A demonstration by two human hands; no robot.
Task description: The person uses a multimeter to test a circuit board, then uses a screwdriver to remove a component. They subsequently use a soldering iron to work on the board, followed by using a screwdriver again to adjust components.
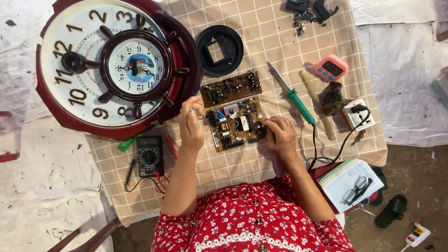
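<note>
Right hand (pixel 280 135) rests fingers-down on the right edge of the near circuit board (pixel 236 124), pinning it flat on the checked tabletop (pixel 261 163). Left hand (pixel 191 122) is at the board's left edge, fingertips pinched on a small, thin item, too small to identify. Black multimeter (pixel 149 156) lies left, within reach. Beyond: second circuit board (pixel 230 88), green-handled soldering iron (pixel 290 94), large ship's-wheel wall clock (pixel 116 65).
</note>
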